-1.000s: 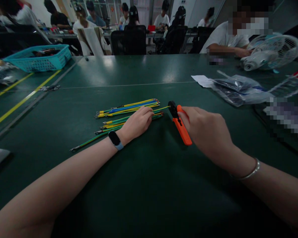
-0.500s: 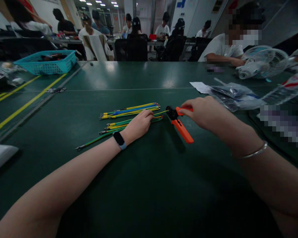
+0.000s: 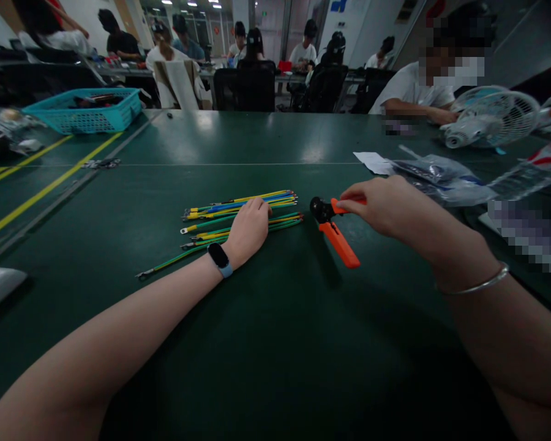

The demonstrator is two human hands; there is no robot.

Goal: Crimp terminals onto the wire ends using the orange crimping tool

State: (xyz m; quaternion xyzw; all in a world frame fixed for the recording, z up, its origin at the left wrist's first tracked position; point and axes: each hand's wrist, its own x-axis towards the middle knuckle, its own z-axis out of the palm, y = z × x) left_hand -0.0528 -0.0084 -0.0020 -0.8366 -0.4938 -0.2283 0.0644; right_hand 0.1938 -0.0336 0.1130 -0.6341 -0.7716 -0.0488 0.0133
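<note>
My left hand (image 3: 248,228), wearing a watch, is closed with its fingertips curled over the wires. It grips a green-and-yellow wire (image 3: 206,225) whose ring terminal sticks out to the left; the gripped part is hidden. My right hand (image 3: 371,202) pinches the upper orange handle of the crimping pliers (image 3: 338,244). Their handles are spread, and the black head (image 3: 320,210) points left with no wire in it. Behind my left hand lies a bundle of yellow and blue wires (image 3: 275,197). More green-and-yellow wires (image 3: 287,222) lie under and in front of it, one (image 3: 168,266) reaching out front left.
A turquoise basket (image 3: 96,116) with dark items stands at the back left. Plastic bags (image 3: 441,177) and white paper (image 3: 373,162) lie at the right. Beyond them are a white fan (image 3: 496,116) and a seated person (image 3: 411,89). A white object (image 3: 2,288) sits at the left edge.
My left hand has moved left with the wire, whose end has come out of the pliers' head. My right hand and the pliers have shifted slightly right.
</note>
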